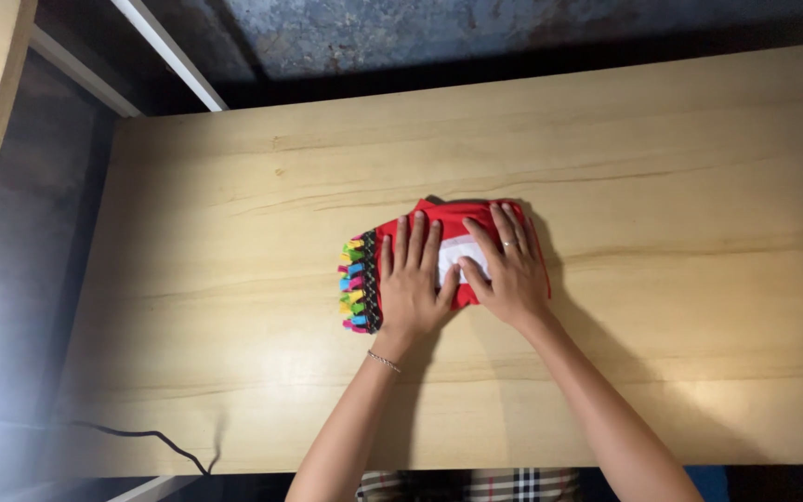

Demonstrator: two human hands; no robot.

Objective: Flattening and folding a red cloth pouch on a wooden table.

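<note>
Wooden table (606, 372) w/ both hands (462, 274) pressed flat, fingers spread, covering most of folded red cloth (448, 216).

**Materials and finishes, head view**

Desk (234, 232): pale wood, visible grain lines, smooth, low sheen with soft glare at lower right of the frame.
Folded cloth (462, 223): red woven fabric, matt; white matt patch at centre.
Fringe (353, 284) on its left edge: multicoloured tassels, soft, matt.
Bracelet (384, 361): thin metal chain, slightly shiny.
Ring (507, 244): metal, glossy.
Floor (420, 33), top of the frame: rough, mottled grey.
</note>
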